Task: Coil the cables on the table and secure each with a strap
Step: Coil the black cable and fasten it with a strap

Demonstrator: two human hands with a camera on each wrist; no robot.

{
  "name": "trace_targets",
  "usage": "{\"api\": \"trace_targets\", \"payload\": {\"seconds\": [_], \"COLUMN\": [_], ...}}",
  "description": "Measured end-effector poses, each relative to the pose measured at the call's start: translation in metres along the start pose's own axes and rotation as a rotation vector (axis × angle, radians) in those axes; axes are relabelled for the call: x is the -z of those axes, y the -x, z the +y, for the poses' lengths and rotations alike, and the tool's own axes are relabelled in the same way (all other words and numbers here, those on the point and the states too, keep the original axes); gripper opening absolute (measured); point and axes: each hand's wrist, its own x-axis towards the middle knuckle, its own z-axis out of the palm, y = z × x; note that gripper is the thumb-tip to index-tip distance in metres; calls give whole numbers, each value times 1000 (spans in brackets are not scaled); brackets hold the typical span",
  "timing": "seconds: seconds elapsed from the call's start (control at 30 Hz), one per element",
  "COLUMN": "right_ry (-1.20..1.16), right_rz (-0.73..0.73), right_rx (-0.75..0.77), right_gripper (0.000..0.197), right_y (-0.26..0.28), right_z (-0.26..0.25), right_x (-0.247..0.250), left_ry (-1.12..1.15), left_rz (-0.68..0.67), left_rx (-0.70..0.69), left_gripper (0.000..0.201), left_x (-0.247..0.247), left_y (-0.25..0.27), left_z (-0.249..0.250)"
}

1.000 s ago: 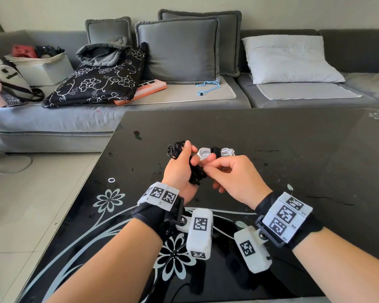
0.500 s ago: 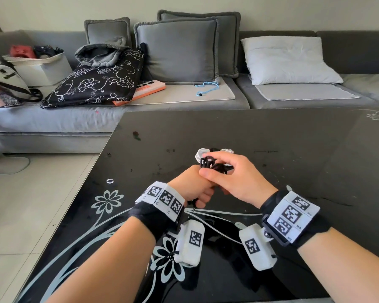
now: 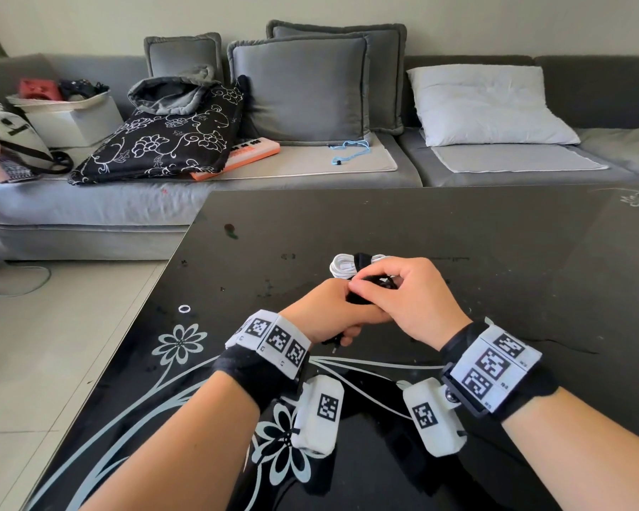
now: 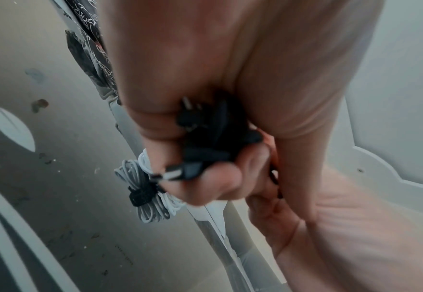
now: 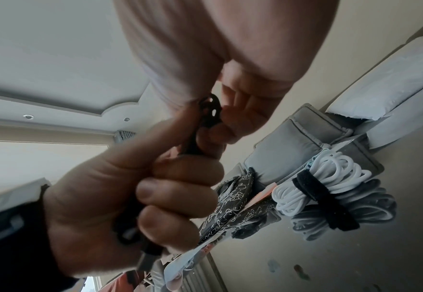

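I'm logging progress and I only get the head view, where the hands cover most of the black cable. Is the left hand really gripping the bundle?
Observer: Yes. In the left wrist view the left hand has its fingers curled round the black cable, with a plug poking out by the thumb.
Operator: And the right hand?
Observer: The right wrist view shows the right hand pinching a black loop at the top of that bundle.
Operator: Is the white cable behind them finished?
Observer: It lies coiled on the table, with a black strap wrapped round the middle of the white cable.
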Motion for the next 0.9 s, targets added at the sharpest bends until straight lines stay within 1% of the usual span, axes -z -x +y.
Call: {"api": "trace_targets", "payload": {"seconds": [0.07, 0.17, 0.23, 0.27, 0.33, 0.37, 0.5, 0.6, 0.7, 0.8, 0.9], "right_ry": [-3, -92, -119, -124, -137, -154, -332, -419, -464, -459, -452], "right_rz": [-8, -37, -53, -57, -56, -52, -7, 38, 59, 72, 94], "right_rx": [-16, -88, -113, -114, -103, -106, -161, -172, -185, -194, -212], "right_gripper": [7, 9, 10, 8, 3, 2, 2, 3, 6, 6, 6], "right_y": [-1, -1, 0, 1, 2, 1, -1, -2, -3, -3, -5], "right_z": [-1, -3, -2, -2, -2, -2, -6, -8, -6, -3, 0], "right_x": [2, 2, 2, 1, 1, 1, 4, 8, 13, 13, 12], "left_ry": [12, -6, -7, 3, 45, 81, 303, 356, 410, 471, 484], "left_rz": [-64, -86, -99, -99, -92, -86, -80, 21, 134, 229, 278], "left_rx": [-26, -40, -33, -30, -25, -26, -59, -97, -144, -171, -199], "left_gripper": [10, 15, 26, 25, 15, 13, 17, 27, 24, 21, 23], "left_x": [-1, -2, -3, -3, -3, -2, 6, 6, 2, -4, -8], "left_y": [1, 4, 4, 4, 4, 3, -1, -4, -9, -12, -14], "left_z": [1, 6, 6, 6, 6, 4, -4, -7, -10, -11, -12]}}
